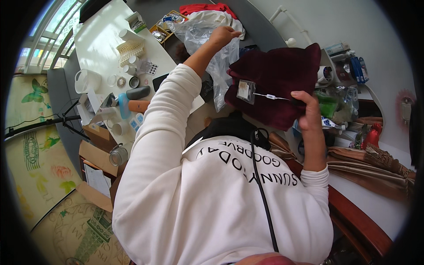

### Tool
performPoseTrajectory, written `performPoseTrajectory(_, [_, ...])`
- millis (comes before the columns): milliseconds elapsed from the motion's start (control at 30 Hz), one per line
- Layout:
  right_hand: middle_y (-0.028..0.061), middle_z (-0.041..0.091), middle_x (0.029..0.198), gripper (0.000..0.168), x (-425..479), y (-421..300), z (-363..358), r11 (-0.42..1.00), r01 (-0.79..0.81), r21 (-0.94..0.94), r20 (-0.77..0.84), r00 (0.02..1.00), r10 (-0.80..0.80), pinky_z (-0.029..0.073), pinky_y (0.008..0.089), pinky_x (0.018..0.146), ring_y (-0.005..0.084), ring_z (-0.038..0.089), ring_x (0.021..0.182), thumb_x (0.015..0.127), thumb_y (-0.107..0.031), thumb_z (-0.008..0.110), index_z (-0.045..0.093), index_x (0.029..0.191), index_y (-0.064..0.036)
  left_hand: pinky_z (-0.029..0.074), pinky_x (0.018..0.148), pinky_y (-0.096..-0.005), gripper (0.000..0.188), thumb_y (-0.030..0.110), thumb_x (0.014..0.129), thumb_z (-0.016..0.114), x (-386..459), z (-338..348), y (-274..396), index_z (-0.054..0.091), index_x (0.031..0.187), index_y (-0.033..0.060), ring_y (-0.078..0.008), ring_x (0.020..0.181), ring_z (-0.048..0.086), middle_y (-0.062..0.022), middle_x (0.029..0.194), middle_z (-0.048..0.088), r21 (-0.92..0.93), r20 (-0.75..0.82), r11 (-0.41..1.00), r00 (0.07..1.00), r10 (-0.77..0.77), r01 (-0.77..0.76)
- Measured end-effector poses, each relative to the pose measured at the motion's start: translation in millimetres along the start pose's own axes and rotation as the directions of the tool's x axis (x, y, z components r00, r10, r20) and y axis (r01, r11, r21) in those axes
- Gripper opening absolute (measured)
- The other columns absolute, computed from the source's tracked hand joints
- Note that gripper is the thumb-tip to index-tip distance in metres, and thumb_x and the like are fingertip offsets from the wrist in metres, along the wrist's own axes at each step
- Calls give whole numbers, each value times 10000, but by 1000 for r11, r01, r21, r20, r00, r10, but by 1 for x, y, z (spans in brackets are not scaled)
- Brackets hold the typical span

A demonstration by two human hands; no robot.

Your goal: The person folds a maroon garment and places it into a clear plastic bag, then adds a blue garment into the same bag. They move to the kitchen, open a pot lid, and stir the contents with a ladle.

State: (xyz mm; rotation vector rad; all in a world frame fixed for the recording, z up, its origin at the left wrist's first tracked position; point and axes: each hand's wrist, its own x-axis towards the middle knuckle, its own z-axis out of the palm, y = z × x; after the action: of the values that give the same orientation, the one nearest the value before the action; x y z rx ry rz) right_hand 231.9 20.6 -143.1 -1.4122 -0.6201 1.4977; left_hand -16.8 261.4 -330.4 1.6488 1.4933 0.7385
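My left hand (221,37) is raised ahead of me, its fingers pinched on a crumpled clear plastic bag (217,66) that hangs below it. My right hand (308,107) grips the near right edge of a folded dark maroon velvety cloth item (278,69), thumb on top. Across the cloth's upper face runs a white tag string (271,96). A small clear packet with a label card inside (245,91) lies at the string's left end. The cloth is beside the bag, on its right. Its underside is hidden.
At left, a white table (99,43) bears cups, a clear tub (86,81) and a glasses case (138,93). Open cardboard boxes (99,155) stand below it. A cluttered white surface (367,159) at right holds packages and a brown satin curtain (364,162). Red and white cloths (212,13) lie ahead.
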Motion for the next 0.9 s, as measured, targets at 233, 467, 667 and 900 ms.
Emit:
performPoseTrajectory(233, [66, 666, 850, 345, -35, -64, -2, 951, 164, -262, 105, 984, -141, 504, 276, 754, 149, 635, 762, 646, -30, 646, 617, 990, -12, 400, 460, -266, 294, 324, 807, 704, 2, -15, 65, 719, 964, 77, -96, 530, 471, -23, 754, 640, -248, 252, 967, 968, 15, 50])
performPoseTrajectory(467, [81, 672, 828, 444, -16, -43, 11, 951, 127, -281, 238, 969, -59, 516, 278, 734, 153, 648, 718, 626, -3, 633, 584, 1065, 44, 389, 437, -258, 299, 333, 879, 635, -7, -8, 65, 703, 1064, 108, -91, 479, 443, -13, 703, 600, -441, 147, 892, 988, -36, 98])
performPoseTrajectory(667, [93, 671, 889, 492, -15, -48, 9, 941, 153, -303, 297, 953, -59, 514, 286, 773, 157, 646, 785, 610, 26, 620, 569, 1099, 52, 259, 427, -226, 278, 250, 924, 588, -43, -29, 70, 652, 1194, 239, -46, 486, 301, 47, 586, 439, -389, 375, 920, 919, 124, 35])
performPoseTrajectory(900, [77, 656, 905, 398, 58, -16, -22, 982, 148, -113, 158, 979, -129, 509, 309, 807, 173, 632, 814, 670, 37, 597, 587, 1066, 6, 485, 823, -306, 690, -109, 736, 507, -96, -34, -4, 583, 1258, 336, -194, 857, 582, -66, 989, 590, -19, 372, 923, 854, 364, -385])
